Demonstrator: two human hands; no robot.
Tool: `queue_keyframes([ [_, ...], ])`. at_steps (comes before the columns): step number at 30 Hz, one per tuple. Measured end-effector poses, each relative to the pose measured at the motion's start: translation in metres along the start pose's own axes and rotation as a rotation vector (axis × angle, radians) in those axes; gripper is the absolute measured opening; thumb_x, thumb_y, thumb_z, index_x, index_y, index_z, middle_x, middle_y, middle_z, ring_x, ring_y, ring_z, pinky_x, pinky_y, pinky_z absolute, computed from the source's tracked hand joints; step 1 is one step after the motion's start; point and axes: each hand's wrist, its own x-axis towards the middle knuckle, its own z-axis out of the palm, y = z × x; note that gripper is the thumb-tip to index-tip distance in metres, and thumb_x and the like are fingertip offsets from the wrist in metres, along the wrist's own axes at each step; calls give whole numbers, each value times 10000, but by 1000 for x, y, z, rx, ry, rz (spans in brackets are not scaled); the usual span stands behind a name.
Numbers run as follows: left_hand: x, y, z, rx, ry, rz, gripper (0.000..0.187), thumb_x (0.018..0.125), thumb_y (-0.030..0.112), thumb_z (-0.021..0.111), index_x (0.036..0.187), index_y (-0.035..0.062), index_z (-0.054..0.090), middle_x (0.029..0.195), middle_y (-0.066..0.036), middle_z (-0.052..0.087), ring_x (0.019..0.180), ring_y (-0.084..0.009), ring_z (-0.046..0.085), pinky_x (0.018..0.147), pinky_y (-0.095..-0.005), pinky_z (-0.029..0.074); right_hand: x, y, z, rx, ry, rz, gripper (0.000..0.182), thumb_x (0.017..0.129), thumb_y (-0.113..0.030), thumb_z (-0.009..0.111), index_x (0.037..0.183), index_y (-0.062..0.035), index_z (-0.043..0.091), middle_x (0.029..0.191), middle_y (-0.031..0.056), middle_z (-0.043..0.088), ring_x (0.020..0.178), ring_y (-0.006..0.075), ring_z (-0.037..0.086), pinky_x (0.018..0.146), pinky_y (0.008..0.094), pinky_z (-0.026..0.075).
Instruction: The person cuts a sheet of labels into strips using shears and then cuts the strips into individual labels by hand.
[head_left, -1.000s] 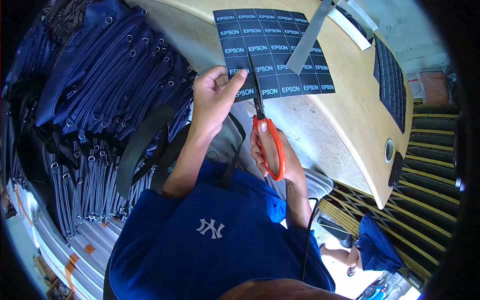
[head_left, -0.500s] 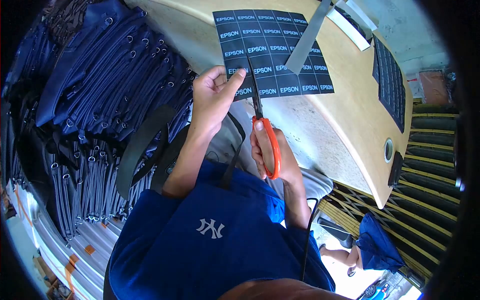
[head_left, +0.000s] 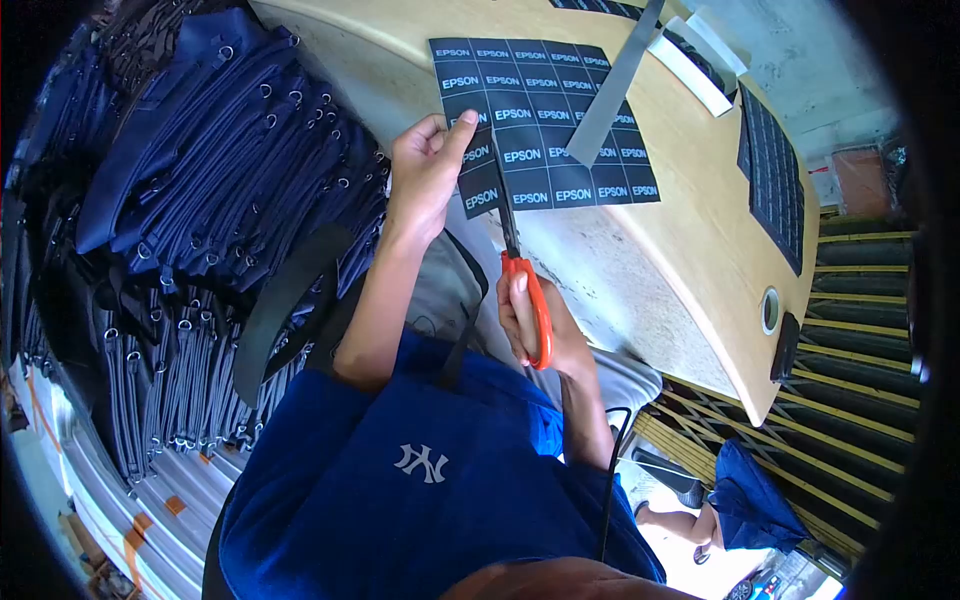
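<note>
A black sheet of white "EPSON" labels (head_left: 560, 130) lies over the edge of a wooden table (head_left: 700, 230). My left hand (head_left: 425, 175) pinches the sheet's left column, which hangs partly cut from the rest. My right hand (head_left: 535, 325) grips orange-handled scissors (head_left: 520, 275). Their blades are closed and reach up into the cut between the left column and the sheet.
A large stack of navy bags with metal eyelets (head_left: 200, 200) fills the left. A grey strip (head_left: 615, 85) lies across the label sheet. White strips (head_left: 695, 60) and a dark label sheet (head_left: 770, 175) lie further along the table. A person in blue (head_left: 740, 490) crouches at bottom right.
The scissors closed and pushed further up into the sheet. The cut lengthened and the left column now hangs more apart. My left hand shifted slightly up.
</note>
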Motion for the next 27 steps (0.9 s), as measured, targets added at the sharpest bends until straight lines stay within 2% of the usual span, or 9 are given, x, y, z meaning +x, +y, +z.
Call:
queue_keyframes([
  [6, -3, 4, 1, 87, 15, 40, 255, 883, 172, 640, 669, 105, 518, 578, 114, 415, 522, 26, 302, 464, -185, 215, -2, 26, -2, -37, 41, -138, 550, 943, -530, 342, 834, -7, 474, 520, -25, 388, 433, 62, 382, 435, 229, 305],
  [10, -3, 2, 1, 127, 21, 78, 301, 881, 179, 642, 630, 117, 488, 558, 121, 380, 503, 23, 277, 443, -192, 189, -3, 16, -2, -5, 29, -67, 575, 933, -561, 331, 831, -14, 478, 535, -25, 389, 440, 69, 368, 456, 231, 292],
  [13, -5, 3, 0, 137, 9, 95, 313, 883, 182, 639, 620, 121, 480, 554, 121, 361, 500, 21, 264, 439, -194, 180, 5, 11, -2, -57, 20, -105, 578, 930, -566, 339, 822, -17, 479, 527, -34, 377, 440, 69, 376, 447, 232, 299],
  [19, -4, -2, 0, 163, 21, 91, 317, 882, 187, 641, 616, 110, 488, 554, 119, 335, 506, 17, 255, 443, -194, 180, 19, 4, -4, -28, -3, -17, 607, 917, -596, 342, 803, -17, 485, 512, -35, 366, 395, 73, 388, 390, 235, 309],
  [27, -10, 4, 5, 134, 22, 83, 278, 882, 173, 640, 646, 84, 524, 562, 117, 356, 511, 21, 265, 444, -189, 190, 31, -1, -6, -78, 10, -51, 656, 917, -612, 300, 831, 12, 481, 463, -16, 370, 348, 93, 405, 350, 236, 333],
])
